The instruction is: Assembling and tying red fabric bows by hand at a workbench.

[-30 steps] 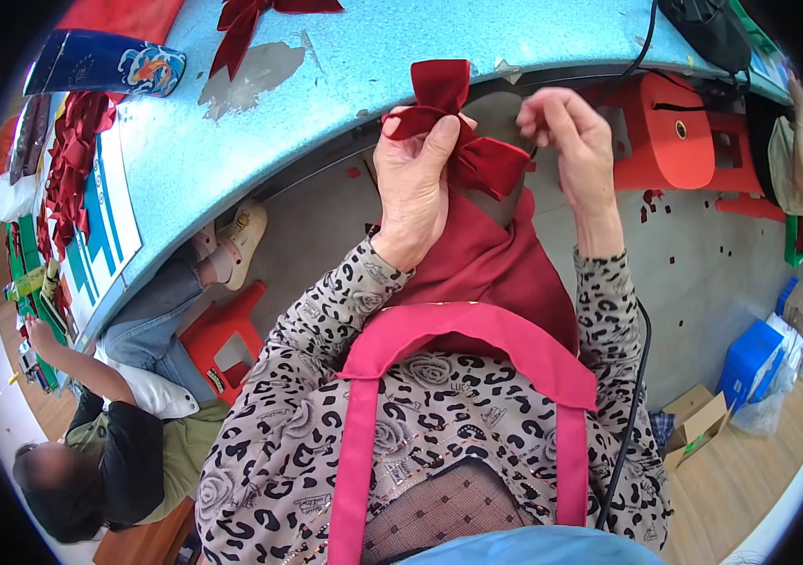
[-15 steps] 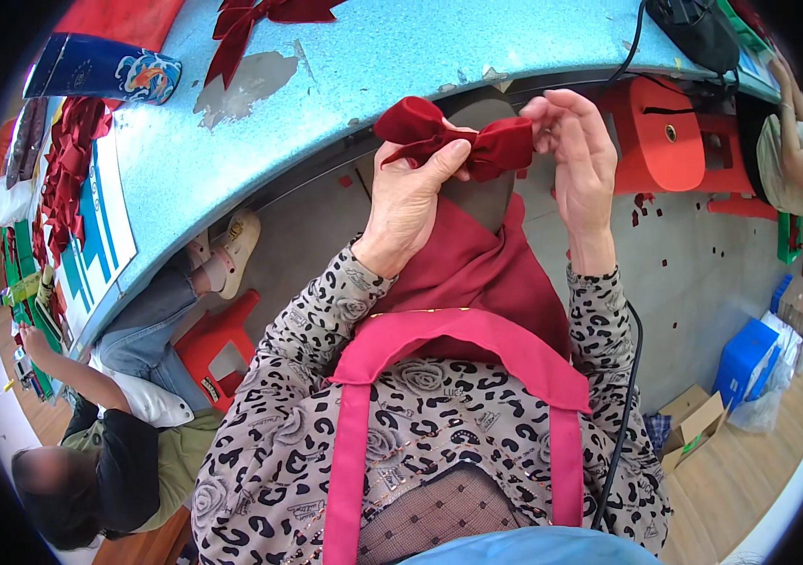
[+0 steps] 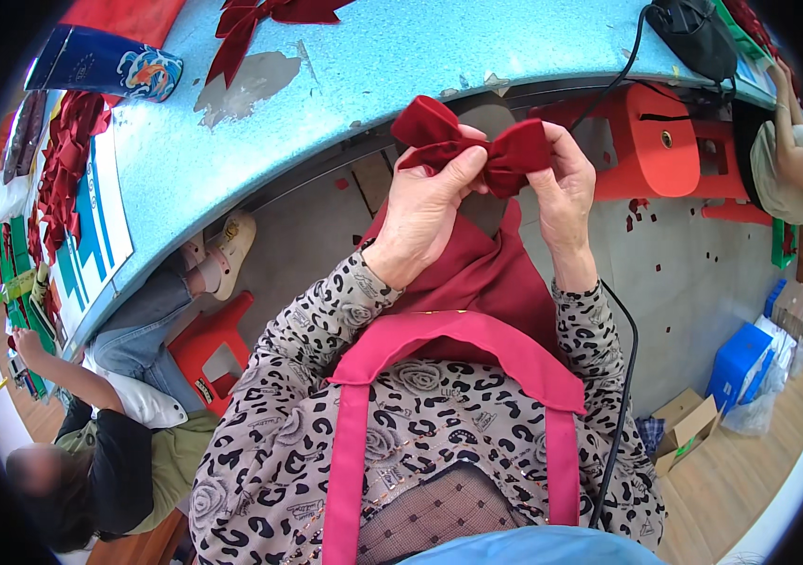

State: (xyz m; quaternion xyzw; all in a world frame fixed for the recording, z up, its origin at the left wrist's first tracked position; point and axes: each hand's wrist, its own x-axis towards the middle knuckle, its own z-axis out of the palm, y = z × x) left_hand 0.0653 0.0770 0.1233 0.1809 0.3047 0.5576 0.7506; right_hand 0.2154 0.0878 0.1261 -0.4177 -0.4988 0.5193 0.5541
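Note:
Over my lap, just in front of the table edge, I hold a dark red velvet bow (image 3: 430, 127) in the air. My left hand (image 3: 434, 193) pinches it near its middle, the thumb pressed across the front of the knot. Fingers of my right hand (image 3: 566, 184) grip the bow's right loop, thumb in front and fingers behind. Parts of the fingers behind the fabric are hidden. Another red velvet bow with long tails (image 3: 251, 24) lies on the blue speckled table (image 3: 373, 52) at the far side.
At the far left stand a dark blue cup (image 3: 105, 66) and a heap of red ribbon pieces (image 3: 67, 174). A black device (image 3: 693, 42) with a cord is at far right. Red stools (image 3: 651, 141), a seated co-worker (image 3: 110, 452) and a blue box (image 3: 740, 367) surround me.
My right hand has closed from loose, raised fingers onto the bow's right loop. The bow and my left hand have shifted slightly to the right.

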